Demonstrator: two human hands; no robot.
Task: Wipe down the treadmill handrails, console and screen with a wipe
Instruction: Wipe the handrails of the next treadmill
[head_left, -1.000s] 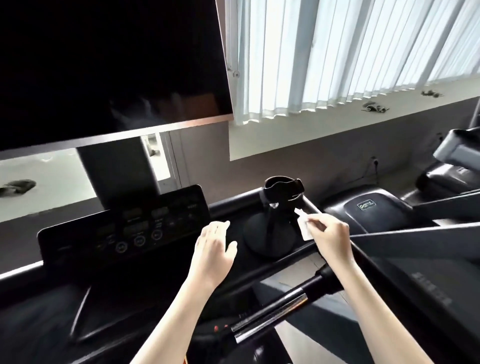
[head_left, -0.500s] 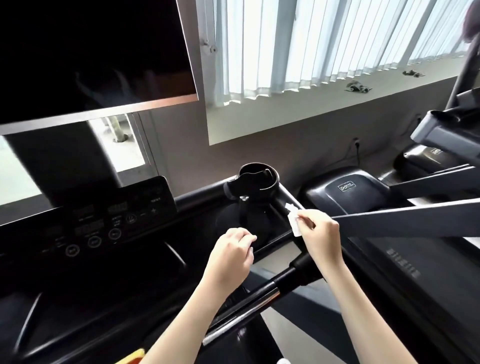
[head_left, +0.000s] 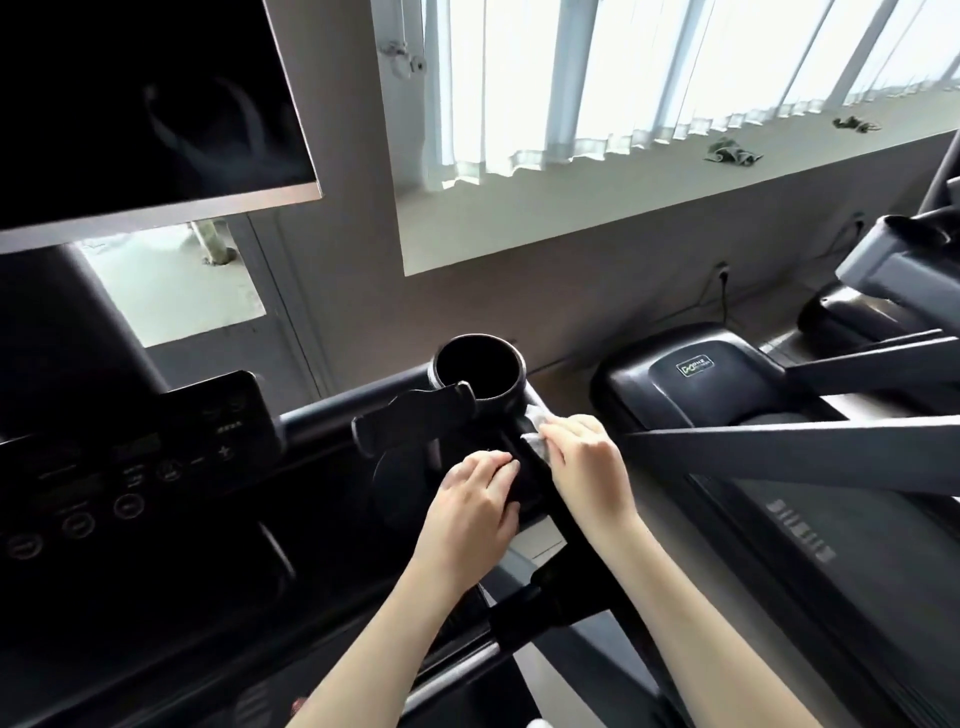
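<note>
A small white wipe (head_left: 537, 434) is pressed against the right edge of the black treadmill console, just below the cup holder (head_left: 478, 376). My right hand (head_left: 584, 462) is closed on the wipe. Resting on the console tray beside it, my left hand (head_left: 475, 506) has curled fingers and holds nothing. The console button panel (head_left: 130, 467) sits at the left. Above it hangs the dark screen (head_left: 140, 104). The right handrail (head_left: 561, 603) runs down toward me under my forearms.
A second treadmill (head_left: 727, 374) stands close on the right, its grey rail (head_left: 789, 447) reaching almost to my right hand. Behind are a white windowsill (head_left: 623, 197) with small dark items and vertical blinds.
The view swung right and down. My right hand brought the wipe down onto the console edge by the cup holder. My left hand curled and settled on the tray.
</note>
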